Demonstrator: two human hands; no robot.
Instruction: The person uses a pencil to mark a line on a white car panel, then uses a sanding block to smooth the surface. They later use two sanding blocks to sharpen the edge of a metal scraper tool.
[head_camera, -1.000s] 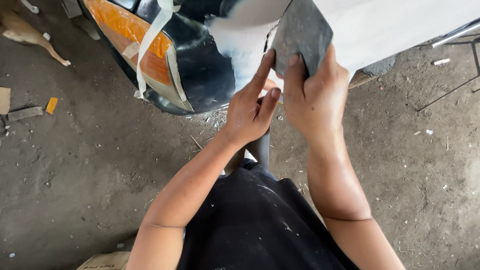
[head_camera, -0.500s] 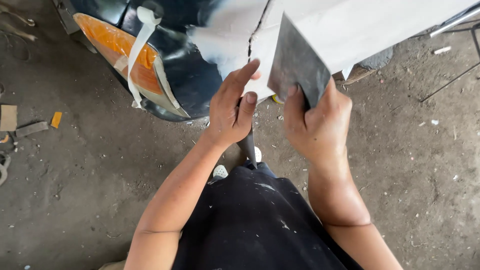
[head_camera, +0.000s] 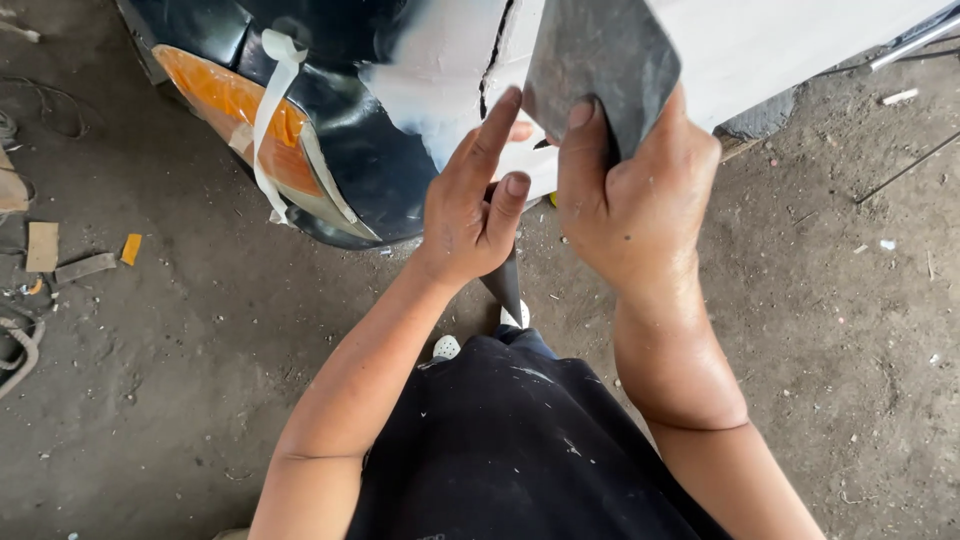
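Right hand (head_camera: 640, 195): clamped on grey sheet, thumb on its face, remaining digits hidden behind it.
Grey sheet (head_camera: 600, 70): dark grey, flexible, likely abrasive paper; pressed flat against white panel, just right of crack.
Left hand (head_camera: 470, 205): fingers spread apart, gripping nothing; index finger extended up toward crack, fingertip touching white filler patch or just off it, contact unclear from this angle.
White panel (head_camera: 790, 50): pale body panel along upper right; landmark for all positions below.
Crack (head_camera: 492, 60): dark vertical seam at left edge of white panel.
White filler patch (head_camera: 430, 70): pale area left of white panel, on dark bodywork.
Dark bodywork (head_camera: 340, 130): glossy black, left of white panel.
Orange lamp (head_camera: 225, 110): far left of white panel, partly masked.
Masking tape strip (head_camera: 272, 120): hanging loose over orange lamp.
Floor (head_camera: 150, 380): dusty concrete below white panel.
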